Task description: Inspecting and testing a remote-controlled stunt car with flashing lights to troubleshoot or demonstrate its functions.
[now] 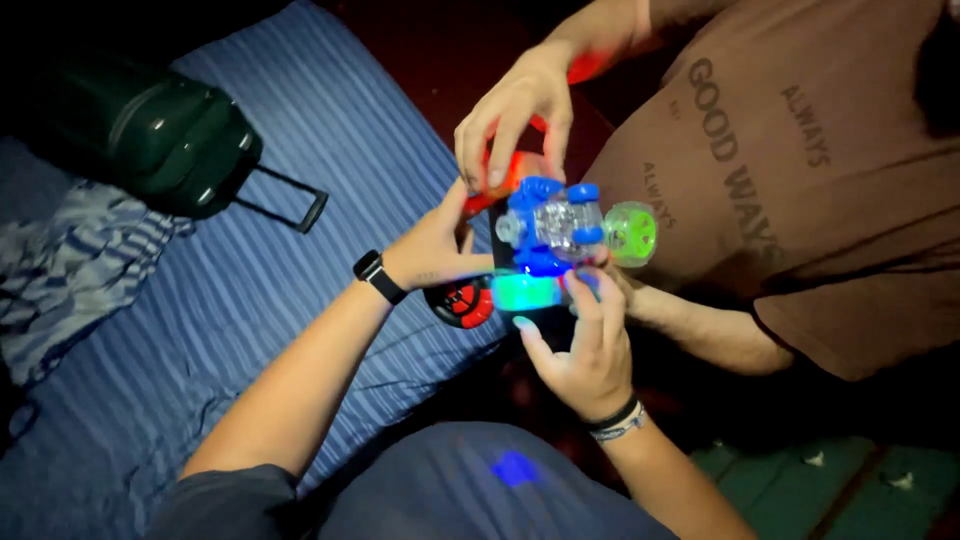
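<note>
A toy vehicle (548,235) of blue and clear plastic glows in the middle of the view, with lit green wheels and a red wheel at its lower left. My left hand (435,250), with a black watch on the wrist, grips the toy's left side. My right hand (585,350), wearing wristbands, holds it from below, fingers on the glowing green wheel. Another person in a brown shirt (800,170) faces me; one of that person's hands (515,110) presses on the toy's top, and the other arm reaches under it from the right.
A blue striped bedsheet (250,300) covers the bed on the left. On it lie a dark green hard-shell suitcase (150,130) with its handle out and a crumpled striped cloth (70,260). My lap in blue fabric (480,490) is at the bottom.
</note>
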